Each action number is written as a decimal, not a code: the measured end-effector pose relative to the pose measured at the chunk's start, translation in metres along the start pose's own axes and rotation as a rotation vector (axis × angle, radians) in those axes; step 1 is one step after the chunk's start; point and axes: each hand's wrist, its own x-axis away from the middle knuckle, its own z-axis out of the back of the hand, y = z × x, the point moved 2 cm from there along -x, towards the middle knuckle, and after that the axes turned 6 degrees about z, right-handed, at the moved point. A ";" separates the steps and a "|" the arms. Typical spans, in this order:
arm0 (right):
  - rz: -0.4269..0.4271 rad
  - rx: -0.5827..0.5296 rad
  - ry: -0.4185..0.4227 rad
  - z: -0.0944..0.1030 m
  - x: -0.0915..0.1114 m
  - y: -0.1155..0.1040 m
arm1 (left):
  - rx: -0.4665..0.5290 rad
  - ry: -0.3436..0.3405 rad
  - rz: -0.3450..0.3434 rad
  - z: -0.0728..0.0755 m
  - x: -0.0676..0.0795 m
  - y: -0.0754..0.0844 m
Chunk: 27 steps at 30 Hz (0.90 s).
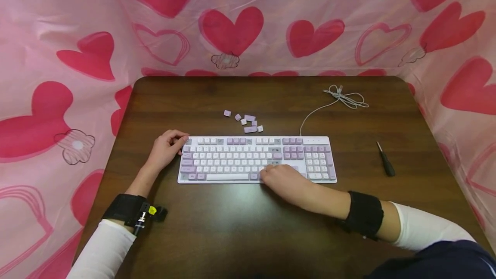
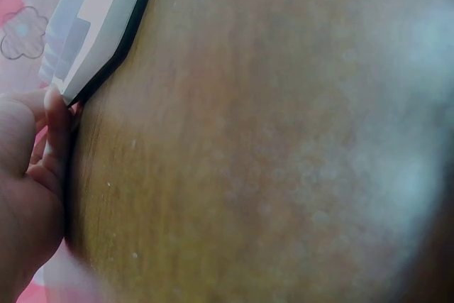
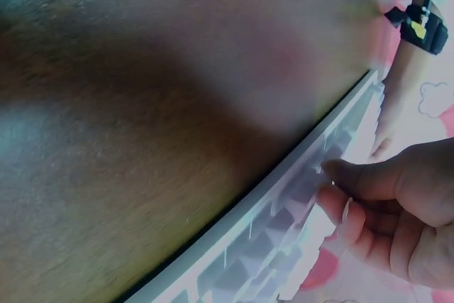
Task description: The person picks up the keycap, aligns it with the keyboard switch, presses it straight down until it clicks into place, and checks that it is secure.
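A white and lilac keyboard [image 1: 228, 180] lies on the brown table. My left hand [image 1: 165, 149] grips its upper left corner, thumb at the edge; the left wrist view shows the fingers [image 2: 57, 122] at that corner. My right hand [image 1: 284, 180] is over the lower right part of the main keys. In the right wrist view its thumb and curled forefinger pinch at a keycap in the front row, mostly hidden by the fingertips [image 3: 339, 169]. Several spots on the keyboard show bare switches, such as one bare spot [image 1: 275, 163] right of the letter keys.
Behind the keyboard lie several loose keycaps [image 1: 250, 129], lilac and white. A bundled white cable [image 1: 345, 98] runs from the keyboard's back edge. To the right is a black-handled screwdriver [image 1: 386, 165]. Pink heart-patterned cloth [image 1: 232, 29] hangs around the table [image 1: 407, 210].
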 end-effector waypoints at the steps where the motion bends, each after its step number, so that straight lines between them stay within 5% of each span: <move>1: 0.007 0.002 0.000 0.000 -0.002 -0.001 | -0.001 0.006 -0.002 0.000 0.000 -0.001; 9: -0.049 -0.007 -0.017 -0.002 -0.003 -0.002 | 0.003 -0.011 0.018 -0.001 -0.001 -0.002; 27: -0.068 -0.295 0.092 -0.001 0.019 0.035 | -0.006 0.016 -0.007 -0.001 -0.002 0.000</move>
